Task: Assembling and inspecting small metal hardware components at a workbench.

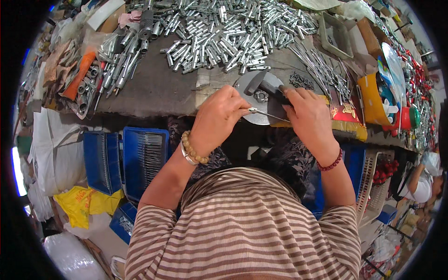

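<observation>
My left hand [221, 112] is closed, pinching a slim metal rod [268, 114] with a thicker silvery end at the fingertips. The rod slants over the near part of a round grey metal plate [249, 115] toward my right hand. Curled round the dark handle of a hammer [255, 83] is my right hand [309, 114]; the hammer's head lies above the plate. Whether the right fingers also touch the rod's far end cannot be made out. A small round metal fitting [261, 96] sits on the plate beside the hammer.
Silvery metal tubes [224, 42] are heaped at the back. Long thin rods [315, 63] and small dark pins [301, 80] lie to the right, near a yellow container [373, 98]. Tools, one orange-handled [79, 77], crowd the left. Blue bins [145, 158] stand below the table edge.
</observation>
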